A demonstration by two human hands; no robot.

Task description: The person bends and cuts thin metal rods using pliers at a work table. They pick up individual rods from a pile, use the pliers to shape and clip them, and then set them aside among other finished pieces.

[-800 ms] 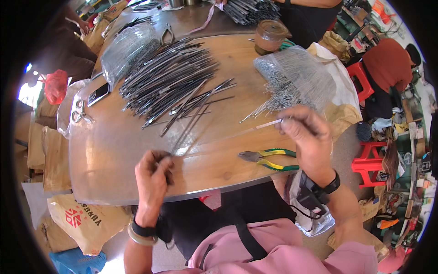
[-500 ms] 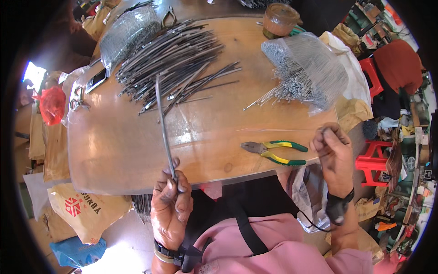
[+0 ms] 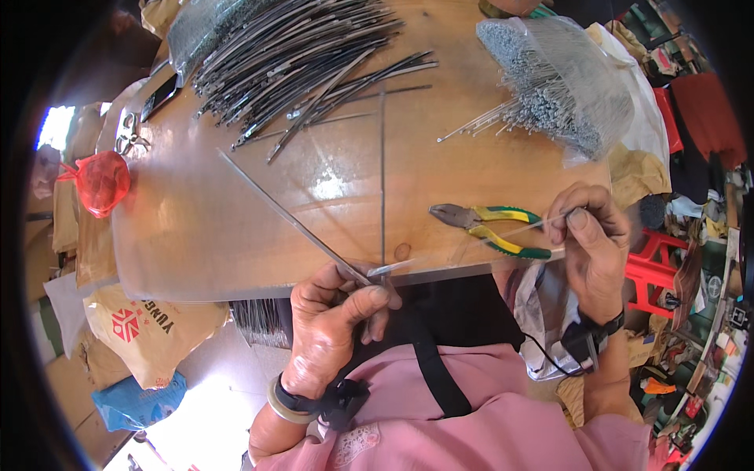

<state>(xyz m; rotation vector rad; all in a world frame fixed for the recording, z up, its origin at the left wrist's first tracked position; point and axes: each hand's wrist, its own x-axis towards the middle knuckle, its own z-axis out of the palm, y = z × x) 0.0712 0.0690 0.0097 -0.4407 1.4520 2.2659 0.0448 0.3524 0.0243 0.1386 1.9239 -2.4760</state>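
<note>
My left hand [image 3: 334, 314], at the table's front edge, is closed on a slim grey metal strip [image 3: 287, 216] that slants up to the left. A second thin dark strip [image 3: 382, 173] runs straight away from the same fingers; whether they grip it too is unclear. Pinched in my right hand [image 3: 589, 235] is a thin wire [image 3: 514, 232], which passes over the pliers and reaches toward the strip's near end, where it blurs. The pliers [image 3: 491, 228], with green and yellow handles, lie on the table beside my right hand.
Dark metal strips [image 3: 290, 71] are heaped at the far left of the wooden table [image 3: 181, 243]. A clear bag of thin wires [image 3: 550, 86] lies at the far right. Scissors [image 3: 130, 135], a phone [image 3: 159, 97] and a red bag [image 3: 102, 182] are at the left. A red stool [image 3: 656, 267] stands right.
My left hand has moved right and turned, and its strip has tilted to the left. The wire's free end has come near the left fingers. The view has shifted, too.
</note>
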